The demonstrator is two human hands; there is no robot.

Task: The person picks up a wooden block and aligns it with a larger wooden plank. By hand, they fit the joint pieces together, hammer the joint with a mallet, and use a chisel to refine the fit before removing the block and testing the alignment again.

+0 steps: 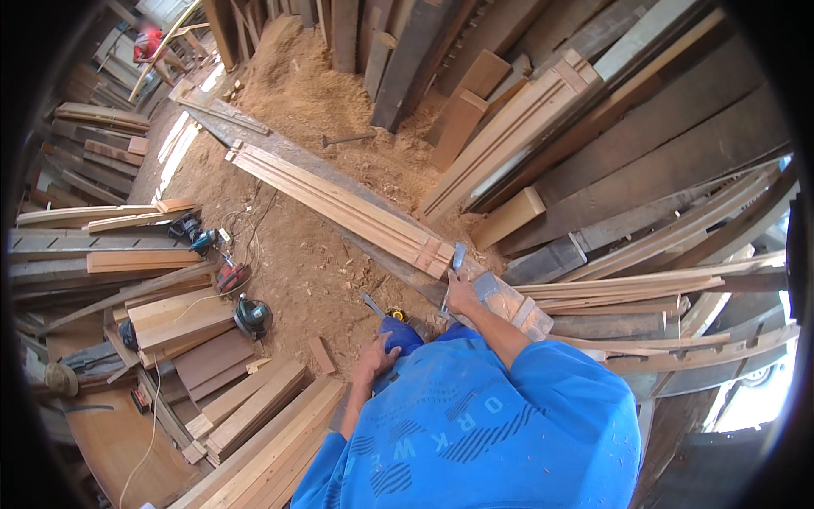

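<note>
My right hand (pixel 462 295) is closed round a narrow, flat grey-blue metal tool (pixel 459 256), possibly a chisel, by the near end of a long grooved timber piece (pixel 339 204). Most of the tool is hidden in my fingers. This timber lies lengthwise on a dark wooden plank (pixel 318 161), with cut notches at both its ends. On my blue-clad left knee rests my left hand (pixel 373 360), its fingers loosely spread and holding nothing I can see. Just beyond that knee are a yellow tape measure (pixel 396 314) and a flat metal blade (pixel 371 303).
Power tools with cords, including a round dark green one (pixel 252 317), sit at the left beside stacked boards (pixel 182 318). Timbers (pixel 517 127) lean at the right. Behind the plank rises a sawdust heap (pixel 288 68). A person in red (pixel 148 44) is far off.
</note>
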